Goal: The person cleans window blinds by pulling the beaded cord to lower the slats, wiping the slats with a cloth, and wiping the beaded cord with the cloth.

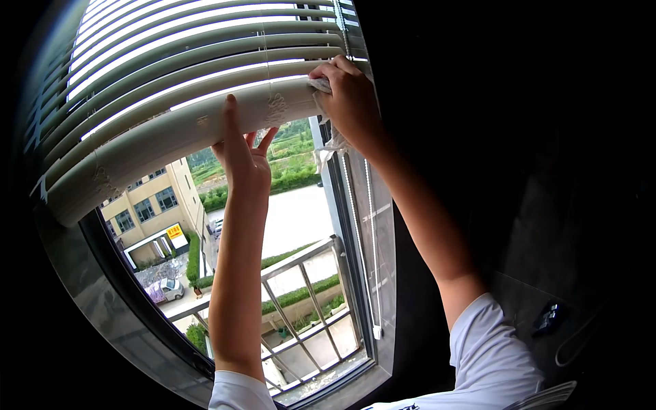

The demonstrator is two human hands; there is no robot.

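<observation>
Stacked slats form the thick lower part of a light-coloured blind [164, 130] across the window. My left hand [244, 154] supports this lower part from below, its thumb on the front and its other fingers behind or under the edge. At the right end of the blind, my right hand [347, 96] is closed on a whitish cloth [320, 84], pressed against the slats. Part of the cloth hangs down below that hand. Thin ladder cords lie bunched on the front of the blind, just right of my left thumb.
Beaded cords [370, 239] hang down the right side of the window, with a white weight [377, 333] at the bottom. Behind the blind are the window frame [326, 178] and a metal railing [307, 287]. A building stands outside; the room around is dark.
</observation>
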